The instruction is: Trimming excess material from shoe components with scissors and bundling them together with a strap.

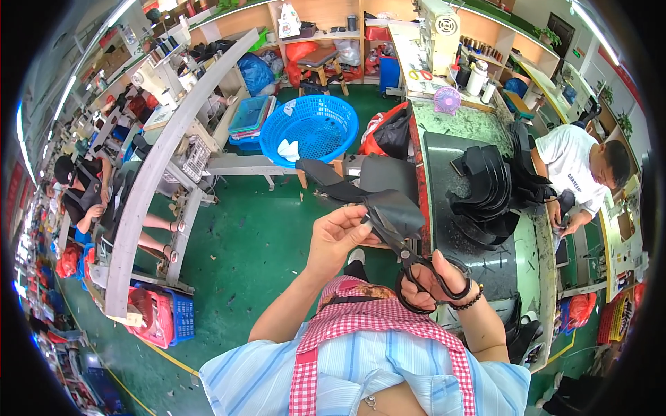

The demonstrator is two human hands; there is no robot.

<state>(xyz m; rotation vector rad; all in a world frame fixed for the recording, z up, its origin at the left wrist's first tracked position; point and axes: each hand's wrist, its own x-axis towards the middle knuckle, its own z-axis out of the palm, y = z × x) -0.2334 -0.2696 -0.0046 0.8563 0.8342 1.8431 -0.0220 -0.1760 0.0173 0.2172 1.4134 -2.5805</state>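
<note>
In front of my chest, my left hand (338,239) pinches the edge of a black fabric piece (397,210) between thumb and fingers. My right hand (437,281) grips a pair of black-handled scissors (404,253), fingers through the loops. The blades point up and left and meet the black piece close to my left fingertips; whether they are cutting into it I cannot tell. A long dark strip (333,182) trails off to the upper left from the held piece. Just right of my hands, a stack of curved black pieces (485,187) lies on the dark tabletop (444,159).
Beyond my hands a blue plastic basket (309,128) stands with white scraps in it. At the right bench sits a co-worker (572,166); another person (87,194) works at the left. A pink fan (447,100) and a sewing machine (440,38) stand farther back. A grey beam (173,152) runs along the left.
</note>
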